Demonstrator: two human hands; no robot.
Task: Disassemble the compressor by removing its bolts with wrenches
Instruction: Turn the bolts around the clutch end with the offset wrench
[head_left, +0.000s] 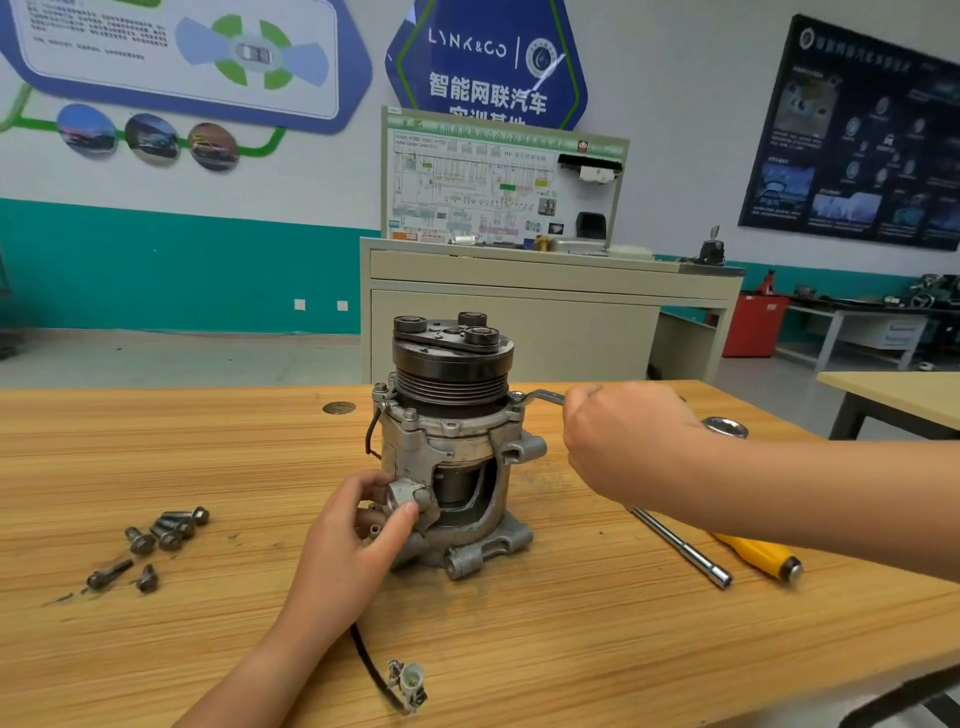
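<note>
The left hand (358, 530) is curled round a grey metal lump low on the compressor (452, 457), at about 8 o'clock on its body. The thumb lies over the front of the lump and the fingers wrap round behind it.

The right hand (618, 441) is closed in a fist round the handle of a wrench (540, 397). The wrench lies flat. Its ring end sits on a bolt at the compressor's top rim, and its handle points out toward 3 o'clock.

The compressor stands upright in the middle of the wooden table (156, 441). Its long side runs up and down, with the black wheel on top.

Loose bolts (161, 535) lie in a little heap at 9 o'clock from it. A yellow-handled tool (758, 556) lies at 4 o'clock.
</note>
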